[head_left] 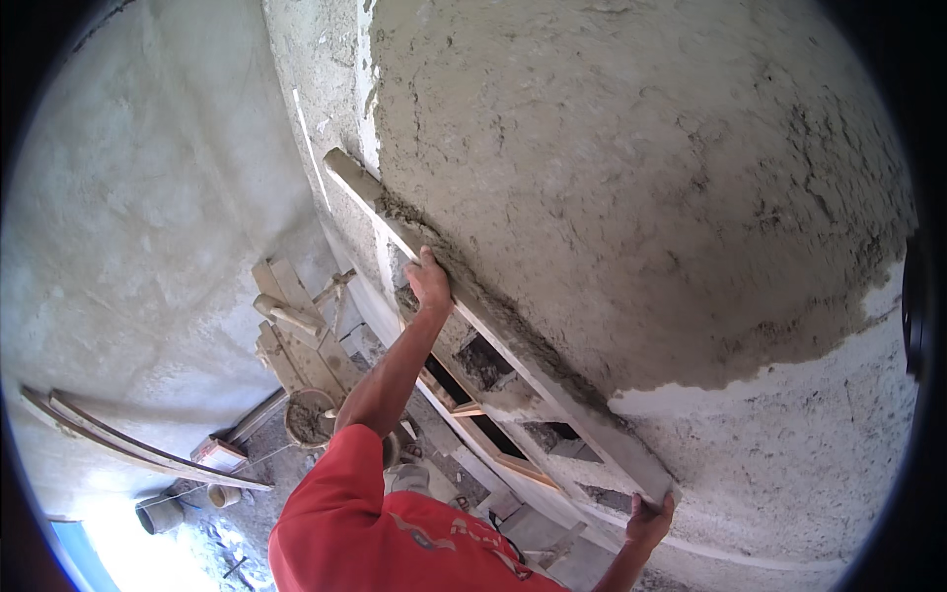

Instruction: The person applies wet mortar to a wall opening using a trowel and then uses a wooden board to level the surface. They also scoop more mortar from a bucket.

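My left hand (428,283) is closed round a long straight board (523,360) near its upper middle, and my right hand (651,518) grips the same board at its lower right end. The board lies diagonally against the wall, with wet grey mortar piled along its upper edge. Beside it spreads a freshly plastered patch (631,178) with a rough surface, bordered by paler wall (769,444). Under the board, small square recesses (483,360) and dark openings with light wooden frames (523,469) show in the wall.
Below left are planks (296,355) with a wooden tool on them and a bucket of mortar (308,426). Long wooden strips (148,449) lean by the left wall (138,197). Small buckets (223,494) stand on the rubble-strewn floor near a bright opening (118,548).
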`<move>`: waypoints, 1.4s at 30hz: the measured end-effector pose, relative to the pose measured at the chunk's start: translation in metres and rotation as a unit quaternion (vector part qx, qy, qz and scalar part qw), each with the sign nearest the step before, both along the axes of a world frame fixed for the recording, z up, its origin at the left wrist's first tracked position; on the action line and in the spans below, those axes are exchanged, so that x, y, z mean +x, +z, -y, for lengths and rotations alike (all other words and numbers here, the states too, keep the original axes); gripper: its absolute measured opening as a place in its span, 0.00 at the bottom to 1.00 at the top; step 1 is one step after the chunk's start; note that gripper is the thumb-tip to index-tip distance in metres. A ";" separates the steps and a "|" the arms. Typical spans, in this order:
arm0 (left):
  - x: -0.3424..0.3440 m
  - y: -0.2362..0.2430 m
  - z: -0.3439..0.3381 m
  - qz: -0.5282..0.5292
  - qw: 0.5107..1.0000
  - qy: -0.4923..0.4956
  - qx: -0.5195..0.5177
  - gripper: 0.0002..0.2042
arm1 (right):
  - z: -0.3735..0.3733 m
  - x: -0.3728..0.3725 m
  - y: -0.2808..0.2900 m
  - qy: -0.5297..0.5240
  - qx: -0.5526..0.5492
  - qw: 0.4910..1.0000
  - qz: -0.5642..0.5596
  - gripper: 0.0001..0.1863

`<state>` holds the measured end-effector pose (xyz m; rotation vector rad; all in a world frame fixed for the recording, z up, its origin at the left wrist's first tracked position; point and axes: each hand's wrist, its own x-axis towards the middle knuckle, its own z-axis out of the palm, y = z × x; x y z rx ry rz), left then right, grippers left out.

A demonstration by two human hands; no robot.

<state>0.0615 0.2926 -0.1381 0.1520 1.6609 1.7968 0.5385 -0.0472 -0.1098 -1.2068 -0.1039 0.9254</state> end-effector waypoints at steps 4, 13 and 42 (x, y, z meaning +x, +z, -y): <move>0.002 -0.015 0.002 -0.015 1.000 -0.004 0.004 0.26 | 0.004 0.004 0.014 -0.019 0.000 1.000 0.008 0.23; 0.038 0.002 0.017 -0.065 0.997 -0.044 -0.010 0.28 | 0.029 0.051 0.024 -0.012 0.000 1.000 0.026 0.21; 0.134 0.081 0.233 0.146 0.967 -0.128 0.165 0.16 | 0.144 0.192 0.111 0.003 0.040 0.993 0.114 0.24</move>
